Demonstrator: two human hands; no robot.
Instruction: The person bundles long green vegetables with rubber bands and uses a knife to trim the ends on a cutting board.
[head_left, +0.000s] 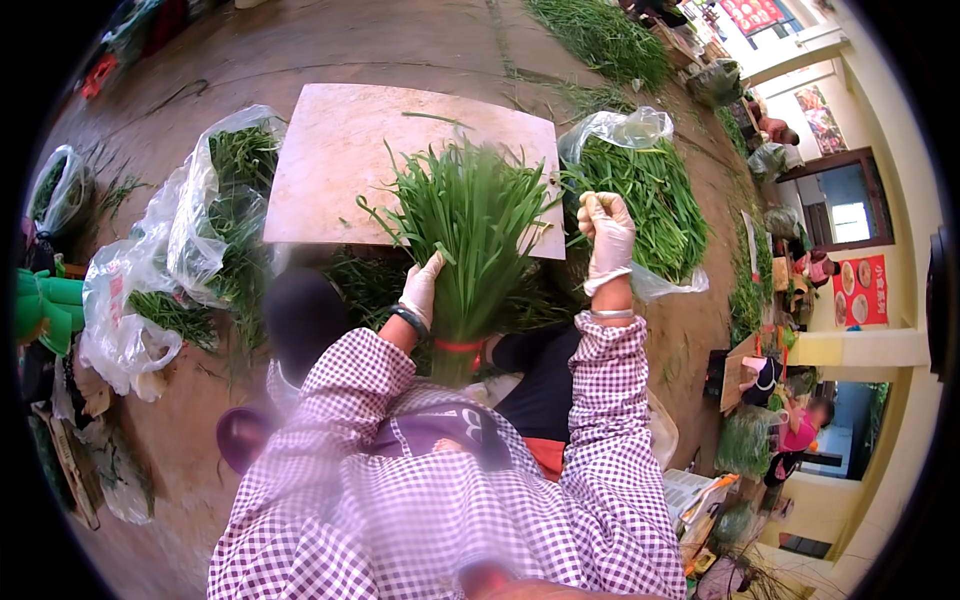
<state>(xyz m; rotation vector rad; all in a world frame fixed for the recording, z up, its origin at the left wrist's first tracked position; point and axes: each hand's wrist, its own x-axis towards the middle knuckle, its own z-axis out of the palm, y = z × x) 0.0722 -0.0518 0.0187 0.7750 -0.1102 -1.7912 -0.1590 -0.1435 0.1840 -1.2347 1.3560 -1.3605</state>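
A large bundle of long green leaves (472, 225), likely Chinese chives, stands upright before me with a red band (459, 346) around its lower part. My left hand (424, 289), in a pale glove, holds the bundle's left side. To the right of the bundle my gloved right hand (606, 229) is raised, its fingers curled and thumb and fingertips together; whether something thin is pinched there cannot be told. Behind the bundle lies a pale board (337, 165) with a few loose leaves on it.
An open plastic bag of green leaves (652, 210) stands at the right of the board. Plastic bags of greens (199, 217) stand at the left. More greens (600, 37) lie on the floor farther off. A person in a pink top (806, 431) is at the far right.
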